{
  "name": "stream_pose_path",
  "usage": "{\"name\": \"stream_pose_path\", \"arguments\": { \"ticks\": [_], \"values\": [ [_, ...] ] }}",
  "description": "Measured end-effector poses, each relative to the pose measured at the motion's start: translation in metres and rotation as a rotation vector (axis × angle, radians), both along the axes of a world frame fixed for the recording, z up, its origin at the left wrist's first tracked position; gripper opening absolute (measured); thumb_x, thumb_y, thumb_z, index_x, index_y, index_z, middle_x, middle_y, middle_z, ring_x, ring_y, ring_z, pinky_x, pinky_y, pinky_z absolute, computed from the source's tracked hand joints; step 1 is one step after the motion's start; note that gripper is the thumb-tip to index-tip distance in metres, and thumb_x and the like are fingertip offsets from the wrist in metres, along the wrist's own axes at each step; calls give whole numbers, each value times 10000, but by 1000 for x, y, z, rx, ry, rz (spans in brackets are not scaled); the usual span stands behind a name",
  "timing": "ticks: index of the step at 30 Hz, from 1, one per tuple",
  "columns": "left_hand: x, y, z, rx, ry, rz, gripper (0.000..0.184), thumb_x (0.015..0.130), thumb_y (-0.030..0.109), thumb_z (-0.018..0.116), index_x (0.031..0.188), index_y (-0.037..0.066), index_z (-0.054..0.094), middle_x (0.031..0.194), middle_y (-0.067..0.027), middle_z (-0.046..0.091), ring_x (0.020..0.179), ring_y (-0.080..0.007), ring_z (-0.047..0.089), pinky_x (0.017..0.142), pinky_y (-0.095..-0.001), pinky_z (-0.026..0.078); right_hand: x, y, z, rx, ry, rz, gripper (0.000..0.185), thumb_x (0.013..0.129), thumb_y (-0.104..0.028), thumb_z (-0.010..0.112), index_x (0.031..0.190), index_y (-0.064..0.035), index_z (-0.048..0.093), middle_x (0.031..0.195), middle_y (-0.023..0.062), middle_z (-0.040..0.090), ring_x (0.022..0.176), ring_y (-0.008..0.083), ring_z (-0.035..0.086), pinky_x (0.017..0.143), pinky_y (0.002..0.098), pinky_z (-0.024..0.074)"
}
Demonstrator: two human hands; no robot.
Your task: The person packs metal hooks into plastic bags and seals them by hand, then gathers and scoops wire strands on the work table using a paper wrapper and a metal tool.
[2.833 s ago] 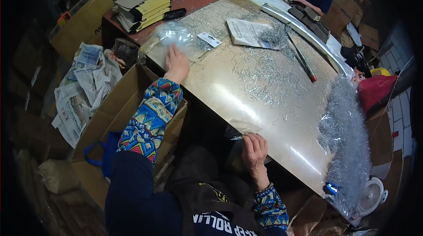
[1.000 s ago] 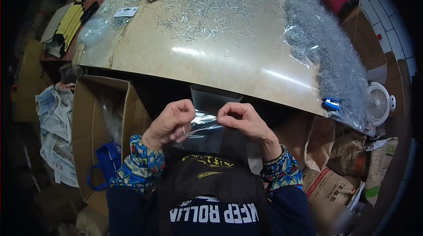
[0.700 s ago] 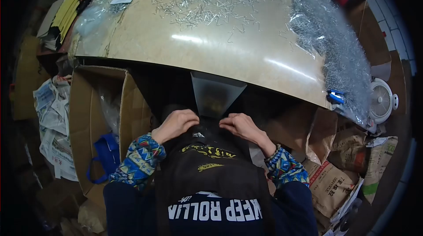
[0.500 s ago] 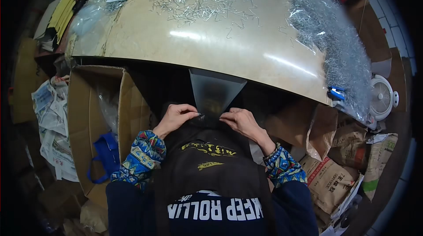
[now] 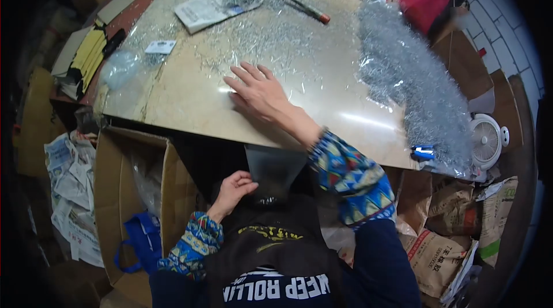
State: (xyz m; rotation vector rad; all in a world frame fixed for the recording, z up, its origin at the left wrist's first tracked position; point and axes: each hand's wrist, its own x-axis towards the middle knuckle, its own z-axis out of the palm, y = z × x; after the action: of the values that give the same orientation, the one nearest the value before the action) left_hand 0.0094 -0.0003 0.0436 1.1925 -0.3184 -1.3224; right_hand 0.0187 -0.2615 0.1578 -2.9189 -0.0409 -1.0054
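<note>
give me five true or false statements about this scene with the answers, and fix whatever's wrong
1. The right hand is over the table, its fingers near the scattered metal pieces. True.
2. The left hand is over the table too. False: the left hand is below the table's near edge, in front of the body.
3. The red-tipped rod lies on the table. True.
4. The white fan is on the person's left. False: the fan is on the right.
5. A printed paper lies on the table. True.

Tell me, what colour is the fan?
The fan is white; it shows best in the head view.
</note>
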Motion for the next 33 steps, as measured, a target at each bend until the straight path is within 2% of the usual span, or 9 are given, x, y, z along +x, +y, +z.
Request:
{"name": "stream_pose_path", "arguments": {
  "ticks": [5, 10, 15, 20, 22, 24, 26, 30, 33],
  "values": [
    [-2, 1, 4, 45, 91, 8, 264, 873, 55, 698, 1114, -6, 608, 937, -37, 671, 832, -83, 632, 749, -212, 521, -18, -29, -3, 177, 413, -140, 364, 957, -285, 530, 1258, -81, 543, 1351, 125, 520, 1285, 306, 452, 1064, 532, 333],
    [2, 3, -15, 48, 324, -80, 179, 908, 79, 660, 1078, 34, 631, 1013, -24, 663, 904, -102, 640, 776, -232, 526, -73, -58, -7, 262, 153, -372, 371, 988, -264, 509, 1287, -50, 563, 1365, 182, 518, 1309, 344, 448, 1122, 514, 276],
    [-8, -3, -6, -34, 559, -3, 183, 936, 109, 627, 1110, 63, 593, 1041, -27, 652, 961, -127, 627, 874, -343, 539, -80, -53, -12, 713, 183, -103, 436, 960, -285, 553, 1340, -75, 516, 1408, 175, 470, 1359, 335, 384, 1108, 488, 320],
    [-16, 5, -21, -38, 590, 42, 183, 946, 153, 625, 1094, 50, 593, 1036, -38, 658, 965, -154, 645, 912, -391, 538, -35, -43, -21, 135, 324, -148, 450, 976, -326, 495, 1350, -74, 489, 1408, 177, 460, 1353, 329, 386, 1099, 522, 326],
    [-11, 16, -44, -136, 637, -24, 180, 952, 168, 619, 1072, 34, 608, 1046, -55, 667, 980, -170, 652, 916, -388, 535, -38, -48, -19, 247, 199, -275, 417, 954, -282, 534, 1307, -59, 519, 1282, 180, 530, 1270, 341, 455, 1061, 510, 366],
    [-10, 10, -39, -156, 640, -38, 188, 956, 182, 614, 1052, 20, 621, 1051, -69, 674, 989, -179, 656, 916, -382, 534, -59, -56, -16, 538, 240, -124, 415, 943, -285, 557, 1279, -43, 544, 1238, 183, 556, 1248, 338, 475, 1056, 485, 377],
    [-15, 4, -18, -69, 596, 4, 202, 959, 195, 610, 1035, 9, 634, 1051, -83, 680, 992, -183, 658, 913, -374, 534, -78, -65, -11, 486, 171, -202, 424, 943, -307, 560, 1281, -51, 554, 1262, 189, 554, 1268, 349, 462, 1072, 470, 366],
    [-16, 3, -12, -106, 772, -78, 375, 952, 235, 612, 1257, 28, 542, 1222, -146, 622, 1125, -288, 619, 971, -454, 512, -85, -61, -15, 496, 193, -147, 457, 954, -331, 549, 1330, -73, 528, 1361, 207, 504, 1325, 377, 410, 1106, 473, 328],
    [-17, 5, -22, -225, 855, -127, 392, 947, 133, 612, 1291, -14, 494, 1280, -176, 581, 1171, -300, 591, 993, -455, 508, -76, -26, -13, 300, 286, -177, 457, 984, -341, 479, 1350, -67, 502, 1430, 199, 442, 1367, 375, 357, 1129, 486, 285]
  ]
}}
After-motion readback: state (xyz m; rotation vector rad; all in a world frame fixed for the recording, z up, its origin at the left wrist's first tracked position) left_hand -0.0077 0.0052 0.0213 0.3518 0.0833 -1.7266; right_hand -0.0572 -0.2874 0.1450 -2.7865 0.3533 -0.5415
